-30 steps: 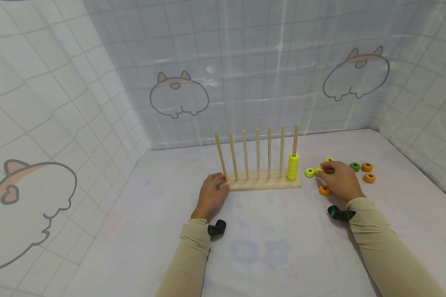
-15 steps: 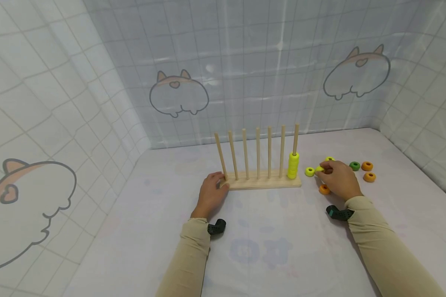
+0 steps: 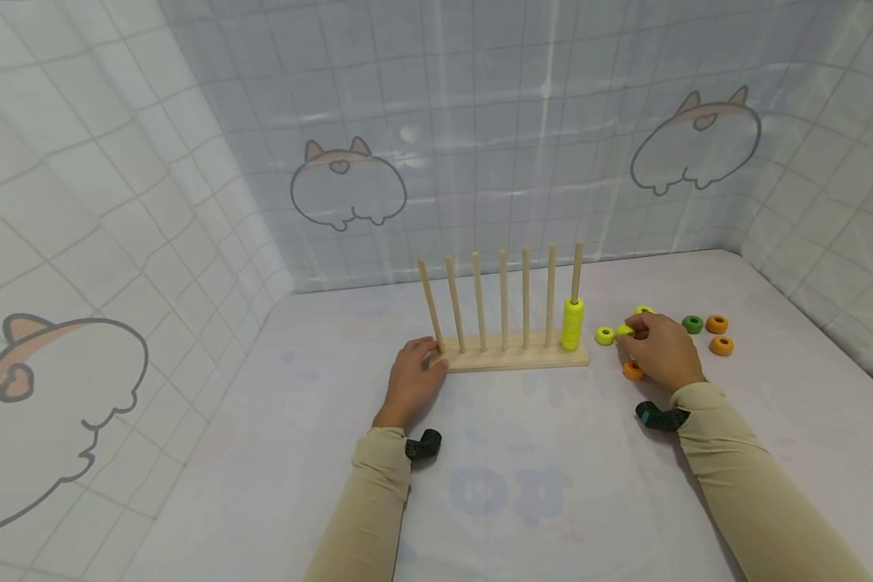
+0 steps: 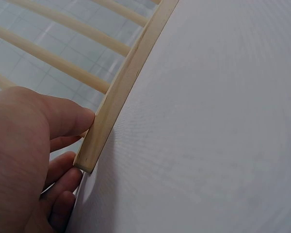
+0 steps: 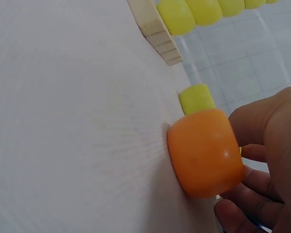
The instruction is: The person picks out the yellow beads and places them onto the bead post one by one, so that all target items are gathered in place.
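A wooden peg rack with several upright pegs stands on the table, and yellow beads are stacked on its rightmost peg. My left hand grips the rack's left end, thumb on the front and fingers behind. To the right of the rack, my right hand pinches a yellow bead at table level. In the right wrist view an orange bead mostly hides that pinch. Beside the fingers lies another yellow bead.
Just behind the right hand sits one more yellow bead. A green bead and two orange beads, one behind and one in front, lie further right. Tile-patterned sheets rise behind the table and at both sides.
Almost nothing differs. The head view has shifted very slightly; both hands keep their places, the left at the rack's end and the right at the yellow bead.
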### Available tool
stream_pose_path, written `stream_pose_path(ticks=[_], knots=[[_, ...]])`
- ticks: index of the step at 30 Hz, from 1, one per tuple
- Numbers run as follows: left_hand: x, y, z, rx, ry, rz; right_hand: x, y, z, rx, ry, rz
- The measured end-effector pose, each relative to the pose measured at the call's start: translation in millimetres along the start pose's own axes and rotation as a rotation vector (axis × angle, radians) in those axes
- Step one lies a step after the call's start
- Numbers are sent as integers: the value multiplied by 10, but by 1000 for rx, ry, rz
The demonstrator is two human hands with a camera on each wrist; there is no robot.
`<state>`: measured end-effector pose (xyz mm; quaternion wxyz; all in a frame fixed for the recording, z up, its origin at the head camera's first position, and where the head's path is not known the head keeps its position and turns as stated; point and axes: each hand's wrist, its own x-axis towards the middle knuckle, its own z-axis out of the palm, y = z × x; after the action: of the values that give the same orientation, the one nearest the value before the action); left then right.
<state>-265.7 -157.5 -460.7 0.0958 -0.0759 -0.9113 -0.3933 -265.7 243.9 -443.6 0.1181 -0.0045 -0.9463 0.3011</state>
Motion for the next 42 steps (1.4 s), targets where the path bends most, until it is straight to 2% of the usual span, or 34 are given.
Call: stream_pose_path(ticks=[11,17,34,42], knots=[[-7,-27,2,-5,-3,2,-7,-7,-54,93,-20,37],[-3,-29,2,-3,-2,18,19,10,-77,146,-51,96],[-4,-8,-9,5,-3,20,42,37,-170,424,-102,195],[-2,-5,-7,5,-6,15,18,5,-217,526,-110,193]])
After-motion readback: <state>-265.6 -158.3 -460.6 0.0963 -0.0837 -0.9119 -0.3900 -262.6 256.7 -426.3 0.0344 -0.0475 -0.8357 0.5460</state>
